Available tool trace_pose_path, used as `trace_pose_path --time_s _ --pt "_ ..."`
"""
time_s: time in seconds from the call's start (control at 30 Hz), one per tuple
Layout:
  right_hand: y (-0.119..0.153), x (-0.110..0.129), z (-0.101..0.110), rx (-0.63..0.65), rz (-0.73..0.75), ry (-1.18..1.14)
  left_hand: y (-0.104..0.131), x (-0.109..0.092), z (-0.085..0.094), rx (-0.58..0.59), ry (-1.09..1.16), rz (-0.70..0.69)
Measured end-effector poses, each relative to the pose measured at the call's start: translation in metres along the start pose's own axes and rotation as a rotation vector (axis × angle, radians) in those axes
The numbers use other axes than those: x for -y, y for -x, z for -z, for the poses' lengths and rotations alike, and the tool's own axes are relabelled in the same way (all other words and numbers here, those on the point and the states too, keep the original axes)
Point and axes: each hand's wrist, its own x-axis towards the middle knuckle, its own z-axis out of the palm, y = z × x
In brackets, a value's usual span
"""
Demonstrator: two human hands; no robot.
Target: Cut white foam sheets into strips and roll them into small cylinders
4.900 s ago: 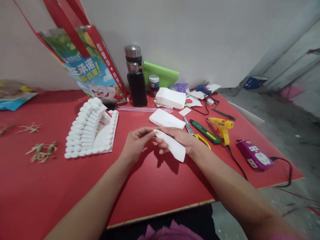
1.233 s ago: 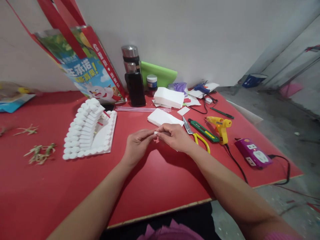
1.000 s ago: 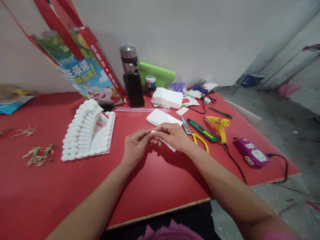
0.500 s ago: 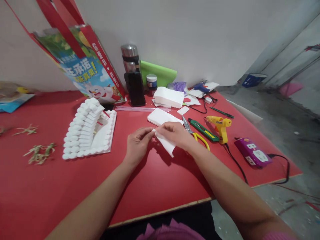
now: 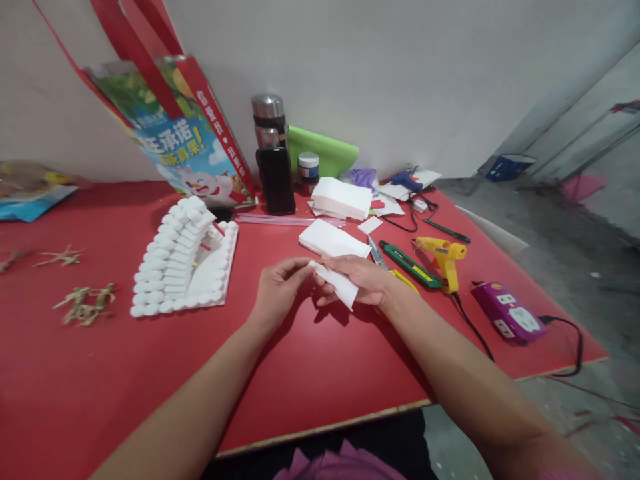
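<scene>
Between my hands is a strip of white tissue paper (image 5: 340, 283), narrow at its left end and flaring into a loose flap at the right. My left hand (image 5: 283, 287) pinches the narrow end between thumb and fingertips. Beneath the strip, my right hand (image 5: 373, 277) is turned palm up, its thumb and fingers holding the paper near the pinched end. Just behind the hands lies a folded stack of white tissue (image 5: 333, 237). To the left stands a white model (image 5: 173, 267) made of rounded paper pieces, with a stepped curved side.
On the right lie scissors (image 5: 404, 280), partly hidden by my right arm, a green cutter knife (image 5: 410, 265), a yellow glue gun (image 5: 443, 257) and a purple power socket (image 5: 510, 312) with cords. A phone (image 5: 276, 181), flask (image 5: 267, 110) and bag (image 5: 195, 147) stand behind. Straw figures (image 5: 87, 305) lie left.
My right hand has rolled from covering the tissue to palm up beneath it, so more of the paper shows. My left hand keeps its pinch. The whole view has shifted slightly.
</scene>
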Motion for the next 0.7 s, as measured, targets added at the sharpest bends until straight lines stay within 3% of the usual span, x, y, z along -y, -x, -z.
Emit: trace_pose_path --time_s 0.23,0.47,0.57,0.7 --pt "-0.003 -0.004 -0.002 -0.079 0.116 0.233 0.001 0.006 -0.003 0.032 0.198 0.119" --pt "-0.004 -0.014 -0.013 -0.460 0.496 1.112 0.000 0.008 -0.006 -0.160 0.241 0.218" --pt "-0.004 -0.019 -0.018 -0.533 0.611 1.308 0.001 0.005 -0.008 -0.188 0.200 0.209" --pt "-0.003 -0.021 -0.022 -0.498 0.659 1.355 0.003 0.002 -0.009 -0.226 0.059 0.073"
